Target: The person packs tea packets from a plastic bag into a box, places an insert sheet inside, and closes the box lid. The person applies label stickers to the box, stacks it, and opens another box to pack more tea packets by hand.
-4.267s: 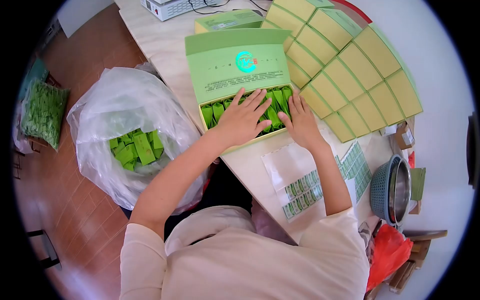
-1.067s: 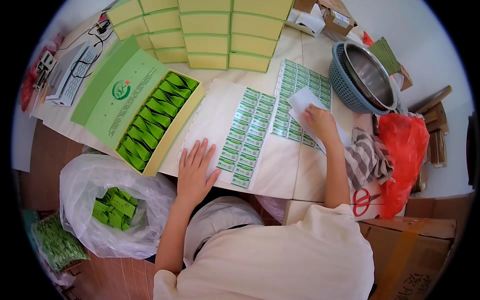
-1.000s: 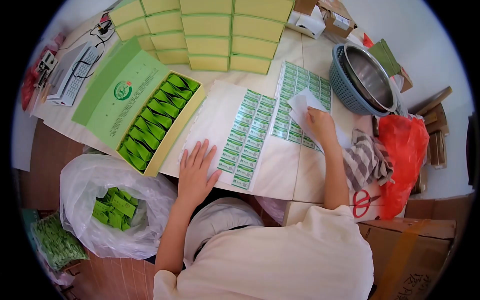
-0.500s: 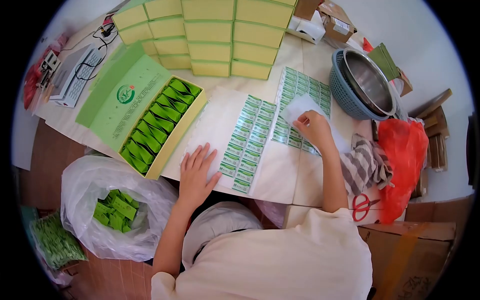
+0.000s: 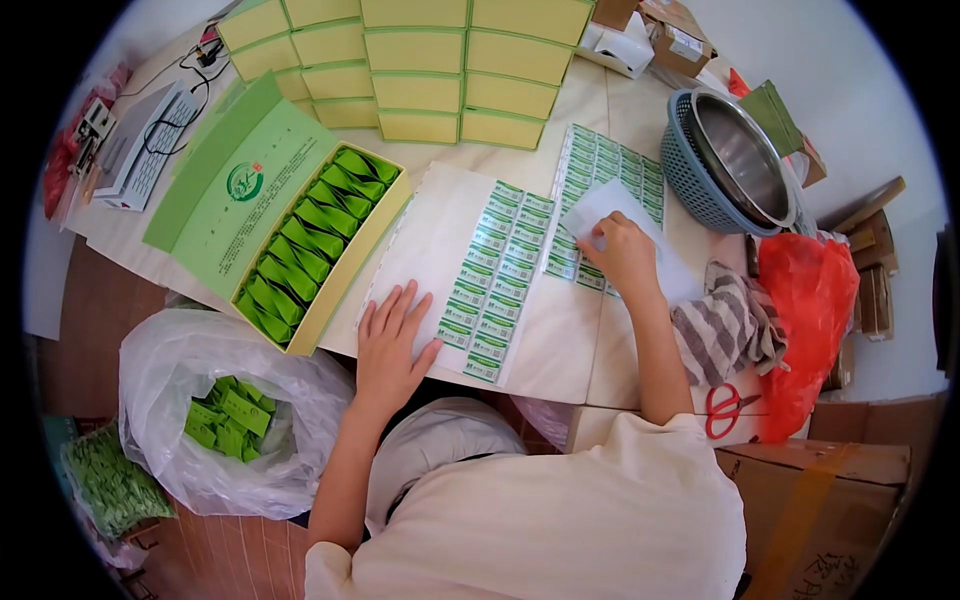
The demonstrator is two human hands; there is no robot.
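In the head view, a pale table (image 5: 560, 345) stands over a reddish floor (image 5: 240, 540). Stacked boxes (image 5: 415, 93) line its far side; red scissors (image 5: 722, 410), a striped cloth (image 5: 720, 330) and a red bag (image 5: 808, 330) lie at the right.

The left hand (image 5: 395, 340) rests flat on the blank part of a label sheet (image 5: 497, 270), fingers slightly apart. The right hand (image 5: 622, 250) bends over white paper (image 5: 592, 208) lying partly across a second label sheet (image 5: 610, 160), fingers curled towards the thumb; whether they grip the paper I cannot tell.

Left of the first sheet, an open box (image 5: 355, 262) holds a row of green packets (image 5: 305, 258). Below it, a plastic bag (image 5: 160, 400) contains loose green packets (image 5: 238, 415). A steel bowl (image 5: 745, 165) sits in a blue basket (image 5: 680, 165).
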